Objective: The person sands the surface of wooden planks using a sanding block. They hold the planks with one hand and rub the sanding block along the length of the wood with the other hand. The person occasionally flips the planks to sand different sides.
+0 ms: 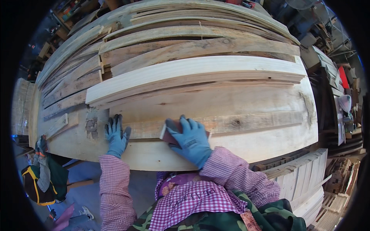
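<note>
A long, narrow wooden board [246, 122] with a dark knot lies crosswise on the pale wooden tabletop [269, 144] in front of me. My left hand [116, 134], in a blue glove with dark fingertips, lies flat at the board's left end, fingers stretched out. Gloved the same way, my right hand [189, 138] grips a brownish-red sanding block [172, 132] and presses it on the board left of its middle. Part of the block is hidden under the fingers.
Beyond the board, a stack of pale planks [200, 69] runs across the table, with rough boards [185, 34] behind it. Wood scraps [61, 125] lie at the left. Pale panels [304, 173] stand low at the right. Another person's gloved hand [40, 146] is at the left table edge.
</note>
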The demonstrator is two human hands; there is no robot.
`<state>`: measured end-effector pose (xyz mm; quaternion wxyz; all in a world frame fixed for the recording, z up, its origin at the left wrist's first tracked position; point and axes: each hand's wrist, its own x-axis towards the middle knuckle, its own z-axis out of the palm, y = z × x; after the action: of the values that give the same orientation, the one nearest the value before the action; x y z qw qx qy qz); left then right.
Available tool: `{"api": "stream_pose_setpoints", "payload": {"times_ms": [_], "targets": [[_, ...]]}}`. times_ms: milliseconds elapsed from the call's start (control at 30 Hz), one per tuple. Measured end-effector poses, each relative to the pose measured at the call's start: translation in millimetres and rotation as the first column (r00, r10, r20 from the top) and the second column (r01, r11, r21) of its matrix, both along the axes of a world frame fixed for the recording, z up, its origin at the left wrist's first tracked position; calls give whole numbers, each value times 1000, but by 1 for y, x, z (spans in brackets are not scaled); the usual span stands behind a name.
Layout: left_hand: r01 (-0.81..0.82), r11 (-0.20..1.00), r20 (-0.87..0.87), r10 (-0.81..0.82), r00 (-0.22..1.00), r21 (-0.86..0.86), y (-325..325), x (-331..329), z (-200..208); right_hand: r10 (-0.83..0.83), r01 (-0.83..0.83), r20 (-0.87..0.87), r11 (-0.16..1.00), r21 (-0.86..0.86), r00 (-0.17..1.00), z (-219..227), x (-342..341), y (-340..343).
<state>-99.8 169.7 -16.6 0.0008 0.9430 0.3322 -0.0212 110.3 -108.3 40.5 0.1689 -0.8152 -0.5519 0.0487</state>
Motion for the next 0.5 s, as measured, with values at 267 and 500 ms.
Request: {"api": "stream_pose_setpoints", "payload": {"times_ms": [267,500], "targets": [[-109,993,344,88,935,40,-29,-8,-14,-426,437,-117,895,93,897,5,134,-172],[-30,1000,396,30,918,-5,-88,-21,33,-334,449,479,881,-148,812,53,108,-191]]}}
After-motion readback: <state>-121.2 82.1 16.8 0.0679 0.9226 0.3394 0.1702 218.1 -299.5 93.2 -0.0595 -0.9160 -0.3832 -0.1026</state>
